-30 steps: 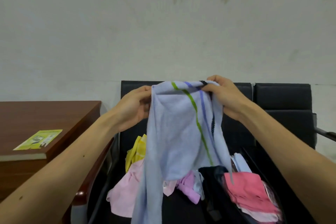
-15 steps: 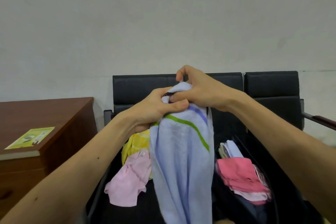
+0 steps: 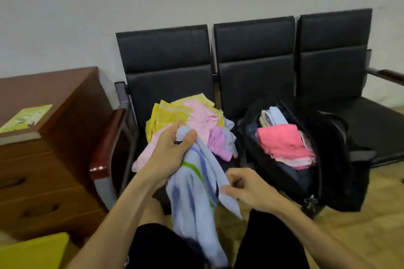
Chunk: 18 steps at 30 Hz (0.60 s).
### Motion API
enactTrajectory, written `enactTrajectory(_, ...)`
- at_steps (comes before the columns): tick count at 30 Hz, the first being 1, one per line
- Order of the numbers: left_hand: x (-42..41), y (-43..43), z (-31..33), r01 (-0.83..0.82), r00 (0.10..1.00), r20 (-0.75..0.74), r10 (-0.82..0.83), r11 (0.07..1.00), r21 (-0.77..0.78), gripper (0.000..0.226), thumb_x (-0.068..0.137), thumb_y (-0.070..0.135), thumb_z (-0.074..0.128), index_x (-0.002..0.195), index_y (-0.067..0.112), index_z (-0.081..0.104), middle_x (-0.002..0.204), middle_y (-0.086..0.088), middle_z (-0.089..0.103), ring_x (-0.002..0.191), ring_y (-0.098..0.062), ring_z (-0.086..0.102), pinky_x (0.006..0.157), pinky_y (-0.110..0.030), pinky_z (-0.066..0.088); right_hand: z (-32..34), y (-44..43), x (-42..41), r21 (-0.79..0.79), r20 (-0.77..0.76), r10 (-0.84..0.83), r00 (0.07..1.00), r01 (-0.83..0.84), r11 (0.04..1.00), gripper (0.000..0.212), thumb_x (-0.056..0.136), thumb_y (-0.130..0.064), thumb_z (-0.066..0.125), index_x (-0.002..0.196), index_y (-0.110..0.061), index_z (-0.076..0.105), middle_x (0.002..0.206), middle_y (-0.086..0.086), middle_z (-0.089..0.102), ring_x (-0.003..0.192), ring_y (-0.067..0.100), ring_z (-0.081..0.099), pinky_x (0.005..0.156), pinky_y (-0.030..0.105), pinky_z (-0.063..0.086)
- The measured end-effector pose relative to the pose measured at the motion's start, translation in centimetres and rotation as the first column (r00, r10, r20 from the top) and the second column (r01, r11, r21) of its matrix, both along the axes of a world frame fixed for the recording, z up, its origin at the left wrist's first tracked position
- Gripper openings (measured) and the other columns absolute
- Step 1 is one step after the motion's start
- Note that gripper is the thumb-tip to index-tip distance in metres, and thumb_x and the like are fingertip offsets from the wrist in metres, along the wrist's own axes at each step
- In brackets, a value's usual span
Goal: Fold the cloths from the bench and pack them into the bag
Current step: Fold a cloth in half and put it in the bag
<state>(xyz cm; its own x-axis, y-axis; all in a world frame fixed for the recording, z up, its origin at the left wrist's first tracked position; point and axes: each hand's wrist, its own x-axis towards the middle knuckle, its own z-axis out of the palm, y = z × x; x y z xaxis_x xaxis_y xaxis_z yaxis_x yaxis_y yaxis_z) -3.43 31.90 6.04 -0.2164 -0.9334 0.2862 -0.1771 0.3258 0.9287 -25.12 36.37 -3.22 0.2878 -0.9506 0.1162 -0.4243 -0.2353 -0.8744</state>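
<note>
a brown drawer cabinet [image 3: 65, 98] at left bears a green leaflet [image 3: 26, 117], perhaps a booklet.

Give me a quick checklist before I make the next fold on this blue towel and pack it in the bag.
1. Left hand grips the blue towel near its top: ok.
2. Right hand pinches its side edge: ok.
3. Towel folded compact enough to pack: not ok, it hangs long and bunched.
4. Bag open: ok.
5. Room left beside the pink cloth in the bag: cannot tell.
6. Bench cleared: not ok, a pile of cloths lies on it.
</note>
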Motion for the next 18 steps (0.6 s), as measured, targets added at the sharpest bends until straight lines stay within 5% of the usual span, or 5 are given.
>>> enactTrajectory(6,0.6,1.7,-4.6,-0.126,0.978,-0.154,0.142,0.986,0.110,0.033,0.102,0.022,0.052,0.083,-0.003,0.041,0.075,-0.009,0.044,0.069,-0.017,0.045,0.064,-0.033,0.043,-8.1,2.4,2.2,0.295,0.216,-0.148,0.965,0.080,0.952,0.023,0.093,-0.023,0.056,0.075,-0.015,0.045,0.076,-0.002,0.040,0.075,0.014,0.040,0.071,0.034,0.034)
enactTrajectory(9,2.5,1.0,-5.9,-0.171,0.984,-0.049,0.172,0.985,0.012,0.035,0.101,0.023,0.057,0.077,0.003,0.041,0.069,-0.002,0.041,0.063,-0.010,0.042,0.059,-0.024,0.040,-4.8,1.2,0.7,0.326,0.322,-0.480,0.816,0.381,0.865,0.030,0.096,-0.019,0.055,0.068,-0.022,0.047,0.064,-0.009,0.044,0.069,0.011,0.042,0.067,0.028,0.036)
enactTrajectory(11,4.3,0.6,-7.7,-0.225,0.969,0.093,0.228,0.974,-0.037,0.036,0.099,0.021,0.061,0.072,0.006,0.043,0.065,0.002,0.041,0.060,-0.008,0.039,0.056,-0.024,0.036,-1.5,0.5,-1.3,0.203,0.311,-0.441,0.842,0.394,0.896,0.031,0.097,-0.016,0.060,0.067,-0.020,0.055,0.059,-0.014,0.048,0.061,0.005,0.042,0.061,0.024,0.035)
enactTrajectory(14,6.3,1.3,-10.7,-0.318,0.928,0.196,0.316,0.948,-0.024,0.041,0.096,0.020,0.063,0.069,-0.003,0.041,0.063,-0.006,0.039,0.057,-0.007,0.035,0.055,-0.027,0.031,2.3,0.1,-4.1,0.106,-0.066,-0.123,0.990,0.130,0.986,0.026,0.084,-0.023,0.078,0.065,-0.015,0.061,0.053,-0.014,0.050,0.052,0.000,0.041,0.051,0.015,0.032)
enactTrajectory(18,7.8,2.4,-13.0,-0.364,0.913,0.219,0.344,0.929,0.059,0.035,0.094,0.013,0.067,0.065,0.002,0.049,0.058,-0.001,0.047,0.054,-0.005,0.039,0.052,-0.018,0.032,2.2,-1.3,-6.1,0.156,-0.496,0.120,0.860,-0.047,0.987,0.042,0.077,-0.040,0.081,0.058,-0.015,0.053,0.051,-0.012,0.042,0.050,0.004,0.037,0.051,0.023,0.028)
